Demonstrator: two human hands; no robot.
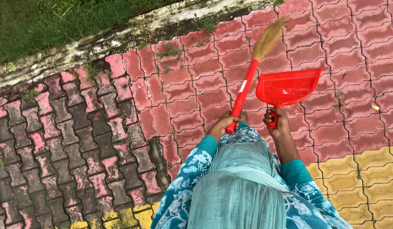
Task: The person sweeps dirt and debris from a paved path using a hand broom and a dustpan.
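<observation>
the red-handled broom (246, 87) slants up over the red paving (183, 93), its straw head blurred, left hand (223, 124) clamped around the handle's lower end. just beside it, the right hand (278, 122) grips the red dustpan (287, 87) by its handle, held above the bricks near the mossy kerb (120, 38).

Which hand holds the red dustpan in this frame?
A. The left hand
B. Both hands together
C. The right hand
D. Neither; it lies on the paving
C: the right hand grips the handle of the red dustpan, while the left hand holds the red-handled broom.
</observation>
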